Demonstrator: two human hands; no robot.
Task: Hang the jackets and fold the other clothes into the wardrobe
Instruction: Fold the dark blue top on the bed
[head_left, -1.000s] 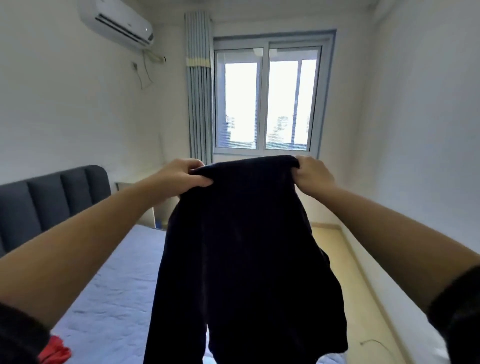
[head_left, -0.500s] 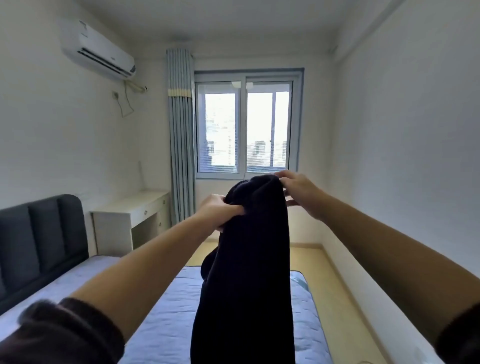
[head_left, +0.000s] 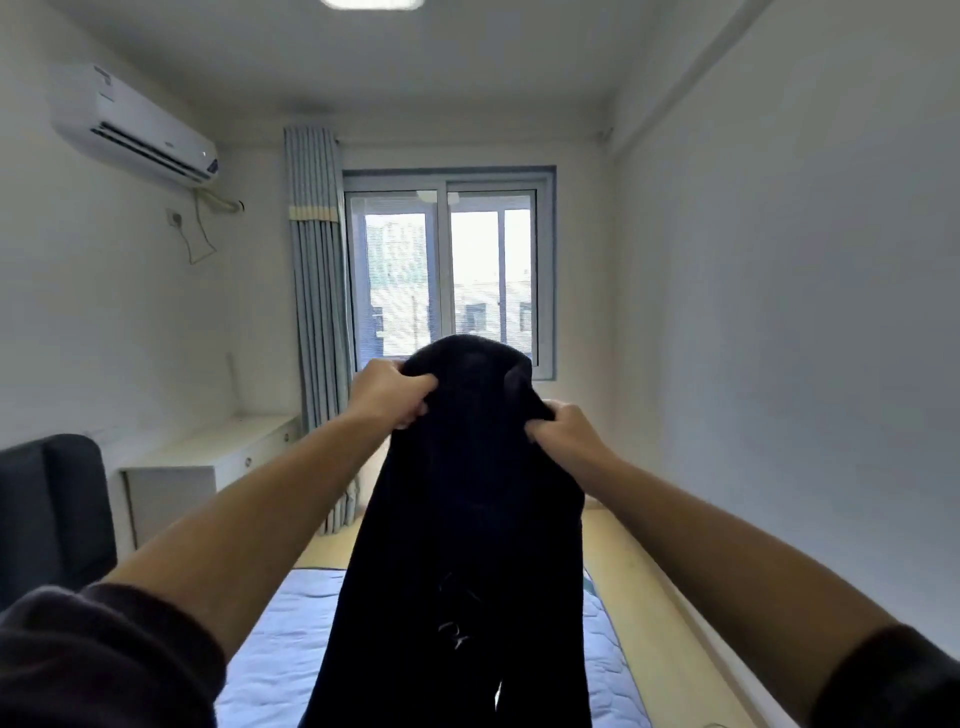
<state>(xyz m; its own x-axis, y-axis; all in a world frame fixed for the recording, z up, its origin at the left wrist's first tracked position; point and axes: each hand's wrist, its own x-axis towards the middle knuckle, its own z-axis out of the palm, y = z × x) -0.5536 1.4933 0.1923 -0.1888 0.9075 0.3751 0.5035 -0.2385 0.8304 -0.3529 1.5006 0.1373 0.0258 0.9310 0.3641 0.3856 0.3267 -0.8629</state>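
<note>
Both forearms are extending above the bed (head_left: 280, 649). A dark garment (head_left: 467, 519) is hanging over the bed, hiding the middle of the mattress. The left hand (head_left: 395, 395) is bunching fabric at the garment's top, its grip curling tight round the cloth. The right hand (head_left: 566, 431), slightly lower, is pinching the opposite top edge. Left of the bed a dark headboard (head_left: 52, 509) is standing, with a white surface (head_left: 208, 452) beyond it. Right of the bed wooden floor (head_left: 649, 597) is showing. Beyond the bed a curtain (head_left: 317, 312) is hanging beside the window (head_left: 447, 275), whose lower part the garment is covering.
</note>
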